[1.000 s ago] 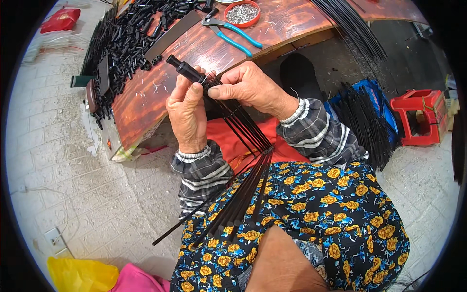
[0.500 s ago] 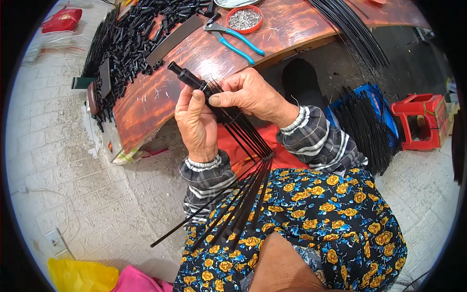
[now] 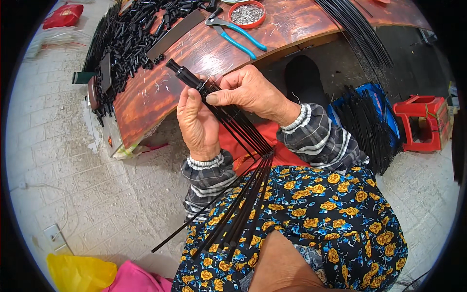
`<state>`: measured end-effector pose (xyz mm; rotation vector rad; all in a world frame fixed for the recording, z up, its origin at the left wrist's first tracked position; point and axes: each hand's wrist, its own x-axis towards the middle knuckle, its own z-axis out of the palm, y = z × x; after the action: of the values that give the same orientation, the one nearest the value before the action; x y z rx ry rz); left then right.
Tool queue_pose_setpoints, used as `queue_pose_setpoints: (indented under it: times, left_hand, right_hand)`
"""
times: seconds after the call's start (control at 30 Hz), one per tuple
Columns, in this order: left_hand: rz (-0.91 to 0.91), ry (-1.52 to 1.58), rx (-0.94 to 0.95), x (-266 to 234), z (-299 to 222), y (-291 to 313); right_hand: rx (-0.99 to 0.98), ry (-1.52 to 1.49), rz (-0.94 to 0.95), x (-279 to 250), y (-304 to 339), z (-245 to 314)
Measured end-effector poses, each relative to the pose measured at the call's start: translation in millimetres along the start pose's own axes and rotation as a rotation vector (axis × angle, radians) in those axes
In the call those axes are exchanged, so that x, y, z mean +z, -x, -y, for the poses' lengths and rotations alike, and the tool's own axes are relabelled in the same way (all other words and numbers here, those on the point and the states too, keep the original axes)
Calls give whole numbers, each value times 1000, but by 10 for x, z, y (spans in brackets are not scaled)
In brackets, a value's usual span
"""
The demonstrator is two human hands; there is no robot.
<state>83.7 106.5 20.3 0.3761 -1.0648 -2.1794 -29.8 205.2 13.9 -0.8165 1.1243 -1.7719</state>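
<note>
Both of my hands are on a black umbrella frame, held tilted over my lap. Its black plastic runner points up and to the left. Thin black ribs fan down from it, bunch at a joint and spread across my apron. My left hand supports the frame from the left, fingers curled behind the runner's lower end. My right hand presses its thumb against the top of the ribs beside the runner. The right fingertips are partly hidden behind the ribs.
On the wooden table lie a heap of black plastic parts, blue-handled pliers and a red dish of small metal bits. Long black ribs overhang its right edge. A red stool stands at right, near a rib bundle.
The runner's tip has tilted slightly left and down. My left thumb has shifted a little left along the frame, and the loose rib ends have swung slightly. Both hands keep their hold.
</note>
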Motion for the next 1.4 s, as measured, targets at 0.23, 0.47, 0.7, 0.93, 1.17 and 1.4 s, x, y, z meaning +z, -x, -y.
queue_pose_setpoints:
  times: [0.23,0.47,0.7,0.93,1.17,1.4]
  left_hand:
    - [-52,52,21,-52,8,-29]
    - [-79,47,32,-103,32,-42]
    - [-35,160,-23,-110,32,1]
    - [70,183,41,-133,18,5]
    - [69,148,47,-120,12,-32]
    - [94,208,34,-73,30,-40]
  right_hand:
    - [10,-37,26,52,-35,-33]
    - [-32,-77,-42,131,-34,-92]
    - [158,-206,27,98,15,39]
    - [187,-102,36,75,7,5]
    - [123,-67,48,44,-40,-66]
    - [213,-201,107,-18,-74,-24]
